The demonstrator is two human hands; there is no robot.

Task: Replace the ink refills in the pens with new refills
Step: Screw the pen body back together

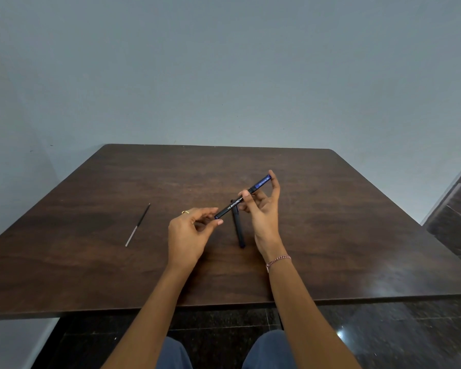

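Left hand (189, 233) and right hand (264, 209) pinch a black-and-blue plastic pen (241, 199); dark second pen (238, 230) and thin loose refill (137, 226) likely remain.

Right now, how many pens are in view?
2. The held pen is pinched by the left hand and right hand; the second pen lies on the table beneath it, partly hidden.

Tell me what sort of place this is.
Likely a plain indoor room, home or office: a dark wooden table by a bare grey wall, on a polished dark stone floor.
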